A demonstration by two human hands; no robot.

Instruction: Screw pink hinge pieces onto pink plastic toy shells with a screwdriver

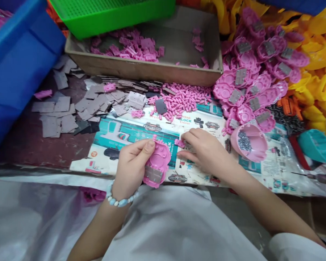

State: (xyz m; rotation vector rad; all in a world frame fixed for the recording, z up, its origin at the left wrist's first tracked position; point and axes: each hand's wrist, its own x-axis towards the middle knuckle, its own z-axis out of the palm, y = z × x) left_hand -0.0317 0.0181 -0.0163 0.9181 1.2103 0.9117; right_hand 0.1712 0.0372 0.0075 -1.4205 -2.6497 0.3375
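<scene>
My left hand (133,161) is closed on a pink plastic housing (161,156), thumb on top. A grey plate (153,174) lies in the housing's lower part, and a small pink peg sticks up by my thumb. To its right, my right hand (199,150) is closed on a small pink plastic clip (179,143) at its fingertips. Both hands are over the printed cardboard sheet (141,127). Beyond them lie a heap of small pink pegs (179,99) and scattered grey plates (93,103).
Behind stands a cardboard box (141,69) of pink parts under a green basket (116,16). At right are piled pink housings (247,79), a pink cup (250,143) of screws, a teal cup (317,145) and yellow parts (317,54). A blue bin (21,65) borders the left.
</scene>
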